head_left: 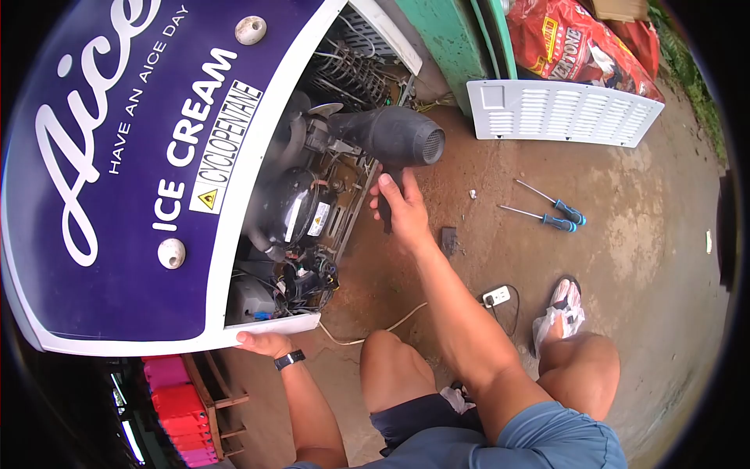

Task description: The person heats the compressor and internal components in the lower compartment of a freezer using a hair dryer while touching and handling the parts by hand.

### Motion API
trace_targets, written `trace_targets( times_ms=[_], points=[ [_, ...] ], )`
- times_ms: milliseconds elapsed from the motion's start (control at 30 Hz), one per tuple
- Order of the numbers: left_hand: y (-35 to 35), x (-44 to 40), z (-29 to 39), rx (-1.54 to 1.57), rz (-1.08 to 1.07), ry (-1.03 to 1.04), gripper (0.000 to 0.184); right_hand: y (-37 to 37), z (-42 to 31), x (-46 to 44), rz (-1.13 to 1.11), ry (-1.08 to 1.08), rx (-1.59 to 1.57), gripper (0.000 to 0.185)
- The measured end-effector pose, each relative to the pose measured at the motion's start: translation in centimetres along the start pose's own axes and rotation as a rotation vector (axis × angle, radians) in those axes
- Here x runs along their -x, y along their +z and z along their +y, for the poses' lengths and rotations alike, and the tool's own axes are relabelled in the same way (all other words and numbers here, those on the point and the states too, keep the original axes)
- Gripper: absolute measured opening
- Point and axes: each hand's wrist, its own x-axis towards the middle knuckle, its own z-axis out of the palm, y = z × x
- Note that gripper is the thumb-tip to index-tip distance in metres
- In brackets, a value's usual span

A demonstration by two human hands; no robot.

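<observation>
My right hand (402,205) is closed round the handle of a black blower shaped like a hair dryer (398,135). Its nozzle points into the open compartment of a purple and white ice cream freezer (133,305). Inside sit a round black compressor (293,207), a wire coil (344,74), and bundled wires (312,273). My left hand (264,342) rests at the freezer's lower white edge, thumb up against it, the other fingers largely hidden. A dark band is on that wrist.
A white vented panel (566,113) leans by red sacks (582,43) and a green post (445,47). Two screwdrivers (558,215) and a white power strip (496,296) with a cord lie on the concrete. Red and pink stacked items (180,406) stand lower left.
</observation>
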Motion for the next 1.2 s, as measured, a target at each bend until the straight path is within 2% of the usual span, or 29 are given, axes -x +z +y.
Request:
trace_targets(
  times_ms=[233,300,367,467,700,933,1200],
  points=[
    [-0.1,0.1,0.0,-0.014,-0.006,0.040,0.109,-0.7,-0.5,-0.2,0.001,-0.010,-0.084,0.041],
    [-0.5,0.5,-0.4,-0.073,-0.014,-0.032,0.109,-0.9,-0.6,-0.1,-0.002,-0.018,-0.075,0.038],
    [0.1,0.2,0.7,-0.075,0.050,-0.014,0.108,-1.3,-0.5,0.0,0.000,-0.018,-0.045,0.038],
    [-0.7,0.3,-0.8,-0.035,0.002,-0.035,0.114,-1.7,-0.4,0.1,-0.001,-0.016,-0.027,0.037],
    [-0.3,0.2,-0.7,-0.020,0.037,-0.003,0.112,-1.5,-0.4,0.3,0.048,-0.035,0.015,0.035],
    [-1.1,0.4,-2.0,0.034,0.043,-0.063,0.105,-1.1,0.0,0.6,0.005,-0.059,0.171,0.045],
    [-1.1,0.1,-1.7,0.004,-0.005,-0.035,0.108,-0.1,-1.2,-0.1,0.032,-0.007,0.161,0.053]
  ],
)
